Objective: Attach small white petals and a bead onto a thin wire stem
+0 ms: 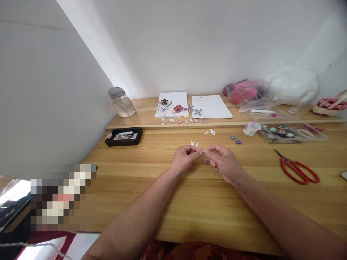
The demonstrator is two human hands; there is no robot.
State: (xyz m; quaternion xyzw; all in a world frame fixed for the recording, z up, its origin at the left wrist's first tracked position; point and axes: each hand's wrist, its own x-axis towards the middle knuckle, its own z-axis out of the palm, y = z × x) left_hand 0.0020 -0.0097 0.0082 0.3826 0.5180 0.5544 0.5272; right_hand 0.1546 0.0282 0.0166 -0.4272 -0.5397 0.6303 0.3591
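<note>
My left hand (186,157) and my right hand (222,161) meet over the middle of the table, thumb and forefinger of each pinched together. Whatever sits between the fingertips is too small to make out. Two white pointed petals (194,143) show just beyond my left fingers; I cannot tell if they are held or lie on the wood. Below the fingertips, partly beside my right hand, is a small purple bobbin-like piece (206,160). Farther off lie a white petal with an open loop shape (213,132) and a blue-grey and a purple small piece (238,141).
Red-handled scissors (298,169) lie at the right, near a clear tray of spools (287,133) and a white ribbon roll (252,128). A black bead tray (123,136) and a water bottle (121,102) stand left. Flower pieces (178,108) and paper sheets (211,106) lie on the raised shelf.
</note>
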